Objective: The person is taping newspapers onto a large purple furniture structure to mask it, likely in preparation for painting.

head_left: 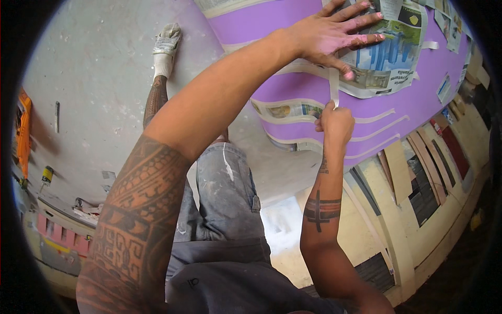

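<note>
A curved purple panel (384, 109) fills the upper right, with newspaper and pale masking tape stuck over parts of it. My left hand (334, 39) lies spread over a sheet of newspaper (400, 47), its fingers apart and smeared with pink. Just below it, my right hand (336, 124) is closed on the lower end of a strip of masking tape (334, 86). That strip runs up toward my left thumb, and its upper end is partly hidden by the hand. Wavy newspaper bands (287, 111) edged with tape cross the panel left of my right hand.
Wood strips and boards (431, 162) lean or lie along the right. A paint-spotted grey floor (99, 78) spreads at left, with an orange object (24, 131), a small yellow-and-black container (47, 175) and a thin tool (56, 116). My socked foot (166, 49) stands near the panel.
</note>
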Demonstrator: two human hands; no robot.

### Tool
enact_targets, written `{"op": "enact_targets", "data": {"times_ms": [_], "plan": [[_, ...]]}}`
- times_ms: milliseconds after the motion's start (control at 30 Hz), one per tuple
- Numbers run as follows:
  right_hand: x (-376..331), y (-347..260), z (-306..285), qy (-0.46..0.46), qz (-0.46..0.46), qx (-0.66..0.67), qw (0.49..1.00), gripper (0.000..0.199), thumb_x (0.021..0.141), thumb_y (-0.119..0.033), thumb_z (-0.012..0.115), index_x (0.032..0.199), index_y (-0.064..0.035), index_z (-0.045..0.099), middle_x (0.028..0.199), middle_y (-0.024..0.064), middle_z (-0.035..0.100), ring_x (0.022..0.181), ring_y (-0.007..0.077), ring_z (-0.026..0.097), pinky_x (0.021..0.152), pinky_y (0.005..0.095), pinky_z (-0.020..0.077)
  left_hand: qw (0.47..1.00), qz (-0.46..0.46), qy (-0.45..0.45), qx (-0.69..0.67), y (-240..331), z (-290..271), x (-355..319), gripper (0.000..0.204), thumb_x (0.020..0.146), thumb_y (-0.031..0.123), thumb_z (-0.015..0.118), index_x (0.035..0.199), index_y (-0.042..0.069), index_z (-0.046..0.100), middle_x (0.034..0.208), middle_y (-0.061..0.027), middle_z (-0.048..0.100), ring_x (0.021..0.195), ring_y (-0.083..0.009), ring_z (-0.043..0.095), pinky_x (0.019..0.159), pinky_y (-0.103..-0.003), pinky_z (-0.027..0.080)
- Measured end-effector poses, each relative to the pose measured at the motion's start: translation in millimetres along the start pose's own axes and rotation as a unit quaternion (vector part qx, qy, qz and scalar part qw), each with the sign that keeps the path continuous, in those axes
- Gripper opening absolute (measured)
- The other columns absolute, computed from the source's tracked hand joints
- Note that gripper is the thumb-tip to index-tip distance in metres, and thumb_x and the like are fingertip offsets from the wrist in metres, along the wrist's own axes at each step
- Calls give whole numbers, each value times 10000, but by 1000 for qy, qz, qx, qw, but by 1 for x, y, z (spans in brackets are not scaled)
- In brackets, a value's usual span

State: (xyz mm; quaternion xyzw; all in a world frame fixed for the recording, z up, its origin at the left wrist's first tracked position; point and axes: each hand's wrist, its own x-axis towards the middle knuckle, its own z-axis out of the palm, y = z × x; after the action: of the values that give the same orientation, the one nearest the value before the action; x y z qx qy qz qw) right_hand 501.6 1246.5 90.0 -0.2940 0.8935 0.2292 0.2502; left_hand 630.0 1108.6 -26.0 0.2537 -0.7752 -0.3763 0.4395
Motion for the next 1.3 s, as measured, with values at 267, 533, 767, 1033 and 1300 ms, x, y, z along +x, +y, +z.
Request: {"op": "enact_targets", "data": {"times_ms": [267,533,767,1033,1300], "plan": [[1,-7,5,-5,52,2,999,535,1010,-360,465,764,34,729,619,103,715,552,225,721,689,357,587,986,-35,-61,148,10,-4,6,1257,641,553,826,1656,175,190,1720,-208,36,1589,-409,-41,1235,-555,-127],[4,-7,11,15,44,9,999,539,1029,-348,447,768,20,742,615,87,718,552,234,723,666,377,600,926,-139,-54,347,46,40,-45,946,895,643,589,1634,149,266,1698,-196,172,1585,-369,86,1245,-580,-83],[9,-2,11,0,51,27,998,551,1027,-359,461,756,27,745,632,95,725,570,243,731,672,373,594,913,-271,-38,303,59,103,-63,1012,936,580,557,1564,-124,189,1656,-346,89,1560,-485,24,1255,-592,45],[8,5,12,3,35,74,997,555,1016,-370,473,759,46,734,625,128,716,562,263,722,648,395,585,949,-269,15,162,62,102,-68,1142,898,732,491,1583,-109,137,1659,-345,74,1560,-478,64,1244,-618,68],[5,14,9,-11,16,90,996,539,1009,-372,484,746,21,742,596,121,696,592,286,718,663,419,569,966,-231,45,106,25,60,-46,1642,545,883,730,1557,-148,-48,1645,-380,-66,1543,-520,-99,1181,-688,-67]]}}
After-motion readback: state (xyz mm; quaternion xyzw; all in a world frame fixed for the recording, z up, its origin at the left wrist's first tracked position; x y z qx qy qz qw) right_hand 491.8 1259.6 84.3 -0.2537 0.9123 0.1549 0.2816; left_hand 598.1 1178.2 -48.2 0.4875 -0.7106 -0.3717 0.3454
